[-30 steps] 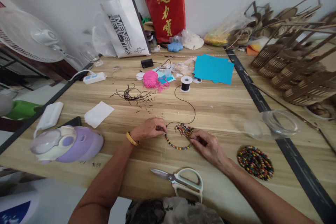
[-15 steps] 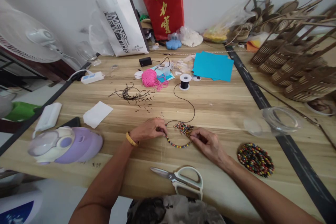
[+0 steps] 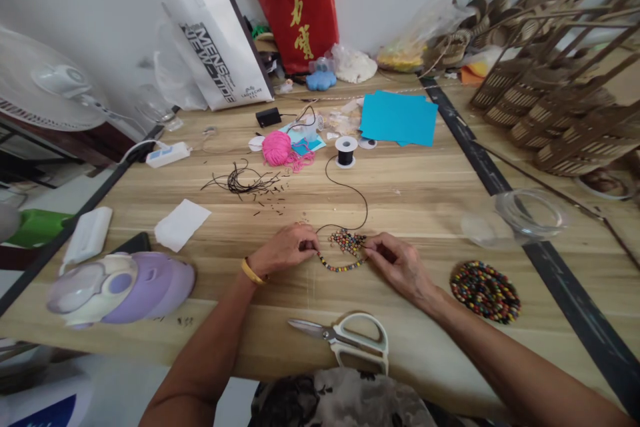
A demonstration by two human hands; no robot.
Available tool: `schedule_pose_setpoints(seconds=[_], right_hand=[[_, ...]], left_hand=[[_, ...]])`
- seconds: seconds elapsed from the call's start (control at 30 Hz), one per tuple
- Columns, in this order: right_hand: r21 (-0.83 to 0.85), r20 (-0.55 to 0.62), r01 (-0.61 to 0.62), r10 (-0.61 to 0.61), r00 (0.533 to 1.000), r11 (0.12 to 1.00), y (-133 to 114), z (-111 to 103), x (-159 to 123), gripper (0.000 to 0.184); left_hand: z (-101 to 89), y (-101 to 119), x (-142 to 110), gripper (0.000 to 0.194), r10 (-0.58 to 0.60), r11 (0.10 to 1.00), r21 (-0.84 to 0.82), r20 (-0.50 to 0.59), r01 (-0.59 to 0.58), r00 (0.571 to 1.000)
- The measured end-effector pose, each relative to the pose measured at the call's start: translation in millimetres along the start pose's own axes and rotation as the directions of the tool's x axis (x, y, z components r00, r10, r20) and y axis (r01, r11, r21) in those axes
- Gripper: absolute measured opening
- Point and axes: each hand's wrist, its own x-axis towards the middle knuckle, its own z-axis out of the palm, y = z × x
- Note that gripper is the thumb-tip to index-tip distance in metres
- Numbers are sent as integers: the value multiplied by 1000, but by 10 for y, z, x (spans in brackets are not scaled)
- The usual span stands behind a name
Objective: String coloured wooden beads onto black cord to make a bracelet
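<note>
A curved string of coloured beads (image 3: 343,268) hangs between my two hands, close above the table. My left hand (image 3: 293,245) pinches its left end, where the black cord (image 3: 367,207) runs back to a spool (image 3: 345,152). With thumb and forefinger together, my right hand (image 3: 395,260) grips the string's right end, beside a small pile of loose beads (image 3: 347,240). Whether a single bead is also between those fingers is too small to tell. Scissors (image 3: 345,339) with white handles lie in front of me. A coil of strung beads (image 3: 485,291) rests right of my right forearm.
Cut black cords (image 3: 243,180), pink yarn (image 3: 277,148) and blue sheets (image 3: 399,119) lie farther back. A purple-and-white device (image 3: 125,287) and white paper (image 3: 183,224) are at left. Clear round containers (image 3: 530,217) and woven baskets (image 3: 575,120) stand at right.
The camera view has shifted slightly. My right fingers have moved a little up toward the bead pile, while my left hand keeps its pinch on the string.
</note>
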Motion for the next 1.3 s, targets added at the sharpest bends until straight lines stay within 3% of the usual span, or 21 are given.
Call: schedule_pose_setpoints(seconds=[0.67, 0.83, 1.03, 1.3], right_hand=[[13, 17, 13, -13, 1000, 1000, 39, 13, 9, 13], [13, 11, 6, -6, 1000, 1000, 6, 7, 18, 13], [28, 11, 11, -12, 1000, 1000, -11, -5, 28, 10], [41, 0, 35, -35, 999, 999, 3, -3, 31, 10]], left_hand=[[-5, 52, 8, 13, 29, 999, 10, 77, -30, 997], [25, 79, 15, 13, 33, 998, 59, 58, -36, 998], [77, 163, 35, 9, 106, 986, 135, -37, -100, 994], [103, 197, 54, 15, 173, 978, 123, -3, -172, 985]])
